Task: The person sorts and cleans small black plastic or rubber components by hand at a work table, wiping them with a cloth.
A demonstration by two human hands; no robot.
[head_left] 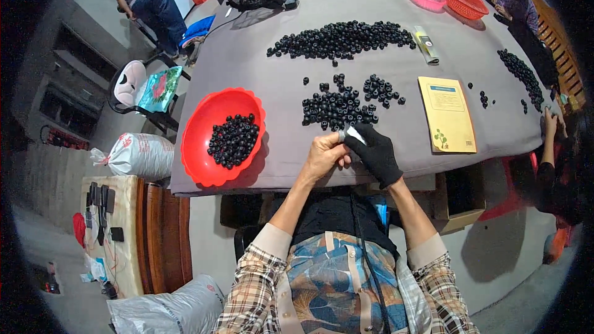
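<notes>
I have the bare left hand (pixel 326 156) and the black-gloved right hand (pixel 375 156) together at the near edge of the table (pixel 278 86). The fingers of both bend inward around a small white item (pixel 355 134), but I cannot tell which hand grips it, or whether a piece is pinched there too. Small black pieces (pixel 331 110) lie loosely clustered just beyond the hands. I judge the work partway: a modest batch (pixel 234 141) sits inside the red bowl (pixel 197 130) at left, while that cluster and the longer heap (pixel 346 40) behind it remain on the cloth, apparently still to be handled.
</notes>
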